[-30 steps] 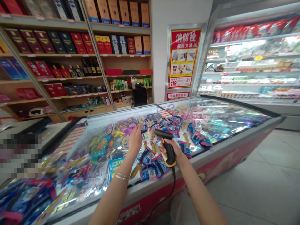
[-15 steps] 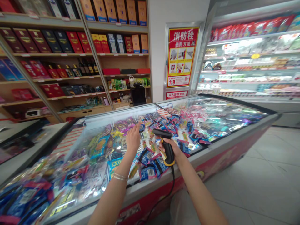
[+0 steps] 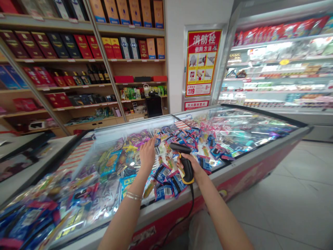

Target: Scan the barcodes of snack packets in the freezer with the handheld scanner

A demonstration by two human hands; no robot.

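Observation:
My right hand (image 3: 189, 166) is wrapped round the grip of a black and yellow corded scanner (image 3: 186, 170), its head pointing left over the packets. My left hand (image 3: 147, 152) reaches forward over the freezer, fingers extended, its fingertips beside a small blue packet (image 3: 157, 142). Whether they touch it I cannot tell. Blue and pink packets (image 3: 164, 191) with barcodes lie on the glass near the front rim, below the scanner. Between my hands are clear packets (image 3: 169, 162) with yellow and green contents. A bracelet circles my left wrist.
The chest freezer (image 3: 260, 156) runs across the view. More blue packets (image 3: 28, 222) are heaped at the lower left. The scanner's cable (image 3: 191, 205) hangs down over the freezer's front. Shelves of boxes (image 3: 78, 60) stand behind, and a lit cooler (image 3: 281, 74) is at the right.

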